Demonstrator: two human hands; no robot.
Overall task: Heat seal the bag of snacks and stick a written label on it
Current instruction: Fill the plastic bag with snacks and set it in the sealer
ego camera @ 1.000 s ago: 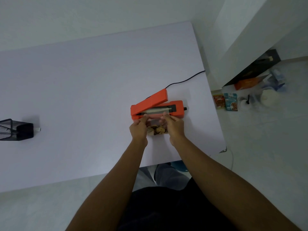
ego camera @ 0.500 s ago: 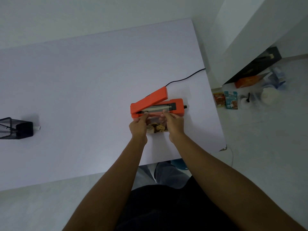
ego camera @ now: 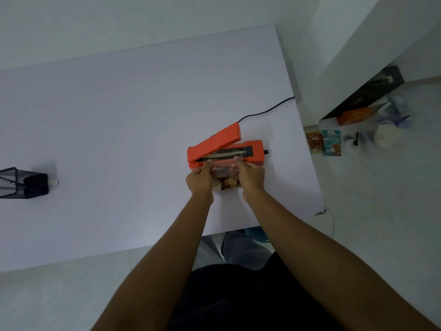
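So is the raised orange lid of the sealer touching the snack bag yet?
Apart. The head view shows the lid tilted up, with the sealing strip exposed beneath it above the bag.

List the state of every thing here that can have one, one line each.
Heat sealer: lid raised, open, on the table.
Bag of snacks: flat on the table, top edge laid on the sealer's strip, not yet clamped.
Left hand: pinching the bag's top left corner.
Right hand: pinching the bag's top right corner.
Power cord: running from the sealer off the table's far edge.
Mesh pen holder: lying on its side.
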